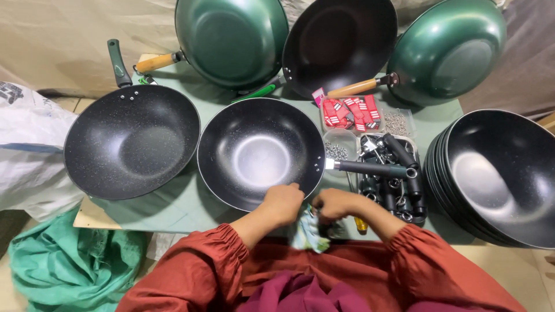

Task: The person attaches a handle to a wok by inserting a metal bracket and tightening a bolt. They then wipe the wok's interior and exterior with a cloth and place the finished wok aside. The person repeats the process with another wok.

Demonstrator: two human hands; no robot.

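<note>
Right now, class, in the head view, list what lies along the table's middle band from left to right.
White sack → speckled black wok with green handle → black wok with dark handle → tray of black handles → stack of black woks.

I see round black speckled non-stick wok point(260, 151) at centre, dark grey handle with silver ring; second black speckled wok point(132, 140), dark green handle; two upturned glossy dark green woks point(231, 39), pale wooden handles; I note pale green tabletop point(191, 202); red-and-white patterned small packets point(351, 112); my left hand point(282, 202) and right hand point(335, 203) on pale green-white crumpled cloth point(307, 231); rust-red gathered sleeves point(196, 271); yellow tool handle point(361, 224).
</note>
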